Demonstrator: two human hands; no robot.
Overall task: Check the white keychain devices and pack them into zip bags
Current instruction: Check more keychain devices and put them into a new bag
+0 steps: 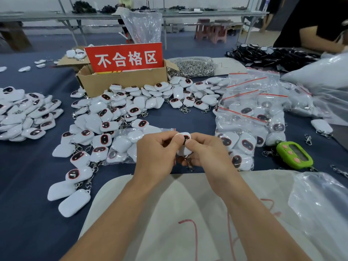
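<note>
Fig.: inspection stage, task partly done. Left hand [156,153] and right hand [209,153] both pinch one white keychain device [185,146] btwn thumbs and curled fingers, held centre-near over the blue table [28,166], clip hanging below. Done: several filled zip bags [244,117] stacked at right. An open-looking zip bag [124,147] just left of the hands holds some units. Left to do: loose pile [105,117] centre-left and second heap [24,113] far left, all unbagged. Cardboard box [122,81] w/ red sign stands beyond; contents not visible.
</note>
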